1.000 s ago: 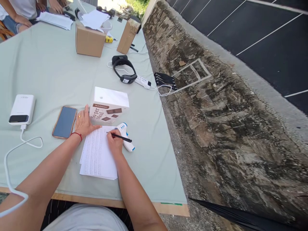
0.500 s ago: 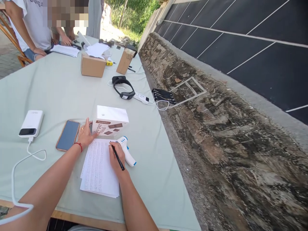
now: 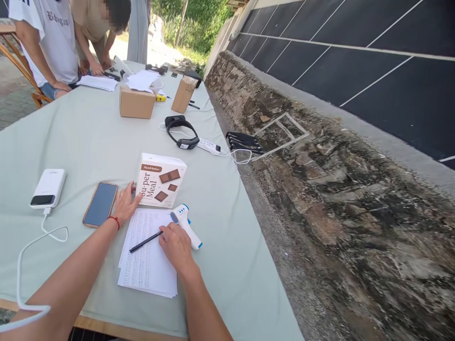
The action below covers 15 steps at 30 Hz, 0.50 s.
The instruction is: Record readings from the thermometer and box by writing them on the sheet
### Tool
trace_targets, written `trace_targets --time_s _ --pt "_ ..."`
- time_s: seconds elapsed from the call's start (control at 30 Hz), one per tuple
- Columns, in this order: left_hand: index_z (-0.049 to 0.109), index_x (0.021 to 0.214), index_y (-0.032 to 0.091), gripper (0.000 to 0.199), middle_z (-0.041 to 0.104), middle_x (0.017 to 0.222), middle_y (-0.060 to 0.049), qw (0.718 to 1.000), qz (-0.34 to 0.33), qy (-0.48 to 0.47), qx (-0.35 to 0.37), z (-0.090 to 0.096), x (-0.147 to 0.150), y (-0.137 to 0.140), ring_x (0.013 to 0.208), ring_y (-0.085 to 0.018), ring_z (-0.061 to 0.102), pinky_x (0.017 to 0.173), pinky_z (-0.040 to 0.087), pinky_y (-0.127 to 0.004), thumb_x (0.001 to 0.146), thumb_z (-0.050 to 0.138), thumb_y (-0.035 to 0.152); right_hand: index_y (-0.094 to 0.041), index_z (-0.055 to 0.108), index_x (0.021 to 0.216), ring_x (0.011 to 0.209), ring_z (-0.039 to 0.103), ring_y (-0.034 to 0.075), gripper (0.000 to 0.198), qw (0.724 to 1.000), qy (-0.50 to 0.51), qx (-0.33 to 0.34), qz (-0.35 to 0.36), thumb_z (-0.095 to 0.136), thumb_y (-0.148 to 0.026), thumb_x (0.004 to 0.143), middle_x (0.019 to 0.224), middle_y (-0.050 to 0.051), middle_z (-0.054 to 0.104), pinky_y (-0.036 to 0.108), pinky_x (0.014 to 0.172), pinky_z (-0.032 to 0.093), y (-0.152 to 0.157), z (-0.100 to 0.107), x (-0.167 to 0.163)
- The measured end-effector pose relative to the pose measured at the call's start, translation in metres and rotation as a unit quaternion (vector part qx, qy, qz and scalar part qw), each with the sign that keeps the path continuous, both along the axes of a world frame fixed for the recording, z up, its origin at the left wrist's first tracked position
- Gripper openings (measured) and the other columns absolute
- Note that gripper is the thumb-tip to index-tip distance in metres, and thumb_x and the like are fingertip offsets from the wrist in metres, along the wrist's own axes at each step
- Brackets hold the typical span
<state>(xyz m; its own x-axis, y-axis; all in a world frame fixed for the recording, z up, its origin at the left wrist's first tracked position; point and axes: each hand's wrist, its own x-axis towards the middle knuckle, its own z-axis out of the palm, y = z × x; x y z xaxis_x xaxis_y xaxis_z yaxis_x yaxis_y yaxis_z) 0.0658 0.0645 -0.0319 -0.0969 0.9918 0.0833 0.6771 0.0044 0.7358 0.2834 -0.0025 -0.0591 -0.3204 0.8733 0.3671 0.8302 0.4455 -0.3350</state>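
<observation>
My left hand (image 3: 126, 203) lies flat on the green tablecloth, fingertips against the lower left corner of a white Su-per Meal box (image 3: 160, 180) whose printed face points up. My right hand (image 3: 177, 245) rests palm down on a stack of printed sheets (image 3: 147, 265). Its fingertips pinch the end of a black pen (image 3: 145, 241), which lies low across the paper and points left. A white and blue infrared thermometer (image 3: 185, 222) lies just beyond my right hand, touching the paper's right edge.
A phone (image 3: 100, 204) and a white power bank (image 3: 48, 188) with a looping cable lie to the left. Farther back are headphones (image 3: 182, 132), two cardboard boxes (image 3: 137, 102), papers and two people leaning over the table's far end. A stone wall (image 3: 320, 189) runs along the right.
My right hand stopped writing and lowered the pen until it lies nearly flat, pointing left. The box now shows its printed face instead of its white top. The view rose slightly.
</observation>
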Motion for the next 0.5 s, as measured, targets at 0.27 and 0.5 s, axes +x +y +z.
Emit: trace_targets --time_s 0.27,0.5 --pt "0.039 0.148 0.014 0.061 0.060 0.139 -0.016 0.997 0.004 0.074 -0.007 0.000 0.002 0.002 0.130 -0.030 0.052 0.113 0.034 -0.049 0.101 0.026 0.051 -0.023 0.065 0.120 0.102 0.057 0.031 0.044 0.981 0.079 -0.004 -0.178 0.069 -0.033 0.077 0.116 0.015 0.061 0.040 0.077 0.043 0.017 -0.003 0.044" --pt "0.044 0.147 0.018 0.059 0.064 0.133 -0.014 0.995 -0.017 0.095 -0.006 0.001 0.000 0.003 0.129 -0.031 0.052 0.113 0.033 -0.051 0.103 0.021 0.051 -0.021 0.068 0.094 0.081 0.058 0.026 0.025 0.928 0.181 -0.203 -0.255 0.061 -0.039 0.077 0.088 0.009 0.064 0.034 0.066 0.040 0.031 -0.001 0.047"
